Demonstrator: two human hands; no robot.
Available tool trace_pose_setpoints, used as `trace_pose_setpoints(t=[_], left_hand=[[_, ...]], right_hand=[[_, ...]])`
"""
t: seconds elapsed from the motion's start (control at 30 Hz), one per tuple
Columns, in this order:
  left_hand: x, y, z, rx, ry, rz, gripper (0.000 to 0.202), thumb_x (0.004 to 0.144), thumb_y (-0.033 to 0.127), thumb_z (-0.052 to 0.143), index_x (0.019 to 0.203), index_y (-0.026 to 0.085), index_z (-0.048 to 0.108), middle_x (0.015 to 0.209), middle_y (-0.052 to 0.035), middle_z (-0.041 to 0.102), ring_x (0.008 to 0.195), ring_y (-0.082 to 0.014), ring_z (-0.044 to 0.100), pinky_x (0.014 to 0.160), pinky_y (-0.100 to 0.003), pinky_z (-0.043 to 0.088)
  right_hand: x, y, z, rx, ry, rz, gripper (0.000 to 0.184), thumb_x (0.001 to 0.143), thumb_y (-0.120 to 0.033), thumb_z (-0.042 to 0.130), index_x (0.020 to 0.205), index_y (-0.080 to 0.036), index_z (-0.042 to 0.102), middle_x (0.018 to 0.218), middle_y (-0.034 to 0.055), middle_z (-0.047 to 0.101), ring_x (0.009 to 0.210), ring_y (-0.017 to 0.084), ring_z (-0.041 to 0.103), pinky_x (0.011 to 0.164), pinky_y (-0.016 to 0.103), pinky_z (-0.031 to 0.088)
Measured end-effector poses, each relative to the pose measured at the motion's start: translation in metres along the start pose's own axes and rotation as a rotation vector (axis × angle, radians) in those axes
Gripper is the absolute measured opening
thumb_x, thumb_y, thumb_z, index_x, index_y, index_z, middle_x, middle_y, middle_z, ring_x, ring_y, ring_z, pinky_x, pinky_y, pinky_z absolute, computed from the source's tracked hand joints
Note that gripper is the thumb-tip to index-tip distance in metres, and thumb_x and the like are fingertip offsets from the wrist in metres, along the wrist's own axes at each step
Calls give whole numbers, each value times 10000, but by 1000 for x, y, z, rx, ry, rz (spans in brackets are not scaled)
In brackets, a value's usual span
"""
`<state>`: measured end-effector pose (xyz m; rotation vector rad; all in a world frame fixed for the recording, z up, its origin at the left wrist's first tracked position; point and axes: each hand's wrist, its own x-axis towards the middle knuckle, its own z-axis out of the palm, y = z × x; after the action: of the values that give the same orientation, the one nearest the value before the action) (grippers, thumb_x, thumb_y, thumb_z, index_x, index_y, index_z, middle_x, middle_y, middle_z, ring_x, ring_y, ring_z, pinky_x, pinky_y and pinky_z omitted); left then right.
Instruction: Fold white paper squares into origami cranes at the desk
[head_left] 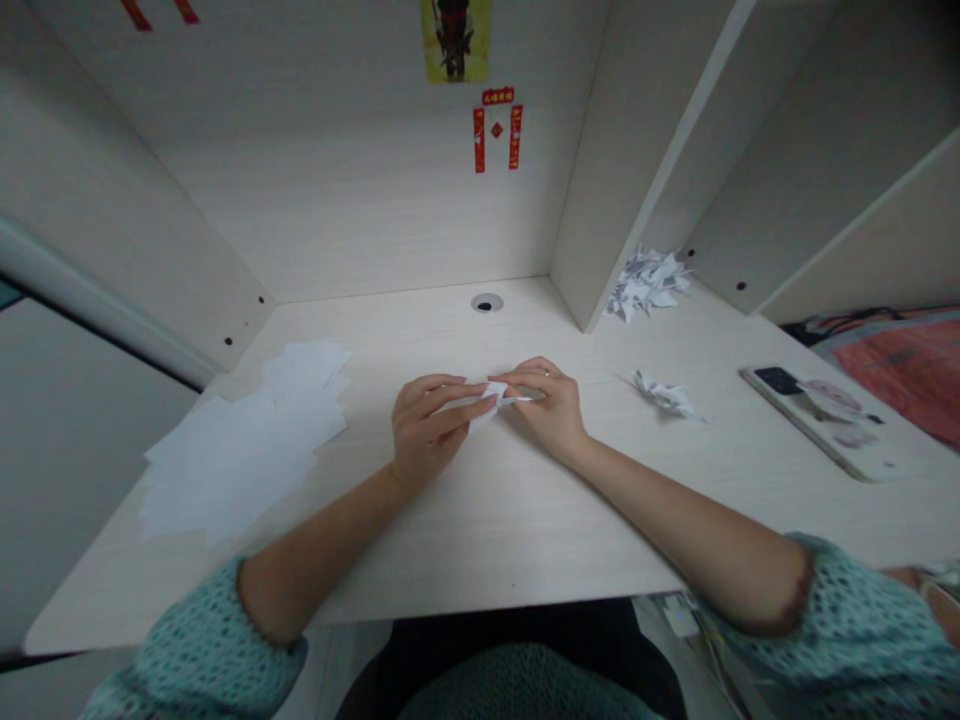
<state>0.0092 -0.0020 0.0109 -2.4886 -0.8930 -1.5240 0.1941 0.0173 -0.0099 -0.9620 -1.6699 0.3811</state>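
Between my two hands, just above the middle of the desk, is a small folded piece of white paper [491, 393]. My left hand [433, 425] pinches its left side, with the fingers pointing right. From the other side my right hand [551, 405] grips it between thumb and fingers; a ring shows on one finger. The fingers hide part of the folds. A spread pile of white paper sheets [240, 450] lies on the desk to the left. To the right of my right hand rest a few folded white paper pieces [666, 396].
A heap of folded paper pieces [649, 282] sits behind the upright divider [637, 170]. On the right lie a phone [825, 420] and a reddish cloth [907, 365]. A round cable hole [487, 302] is near the back panel, which bears red stickers [496, 130].
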Motion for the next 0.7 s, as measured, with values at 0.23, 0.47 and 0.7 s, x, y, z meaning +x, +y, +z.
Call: trace_pose_setpoints(t=[0.23, 0.47, 0.7], left_hand=[[-1, 0, 0, 21, -1, 13, 253, 822, 146, 593, 967, 323, 700, 978, 30, 732, 948, -148, 620, 856, -323, 492], [-2, -1, -1, 64, -11, 8, 236, 847, 175, 555, 945, 326, 708, 962, 34, 735, 931, -144, 624, 868, -323, 463], [-2, -2, 0, 79, -15, -7, 238, 828, 177, 578, 941, 342, 707, 952, 42, 737, 920, -146, 631, 856, -320, 459]], right_hand=[[0, 3, 0, -36, -26, 49, 129, 784, -250, 639, 676, -218, 703, 686, 31, 695, 721, 194, 597, 689, 332, 466], [-2, 4, 2, -49, -84, 40, 166, 790, -187, 584, 635, -203, 638, 650, 18, 634, 703, 182, 570, 656, 301, 431], [-2, 3, 3, -120, -139, -4, 209, 785, -128, 551, 598, -209, 598, 624, 15, 609, 688, 188, 558, 632, 308, 420]])
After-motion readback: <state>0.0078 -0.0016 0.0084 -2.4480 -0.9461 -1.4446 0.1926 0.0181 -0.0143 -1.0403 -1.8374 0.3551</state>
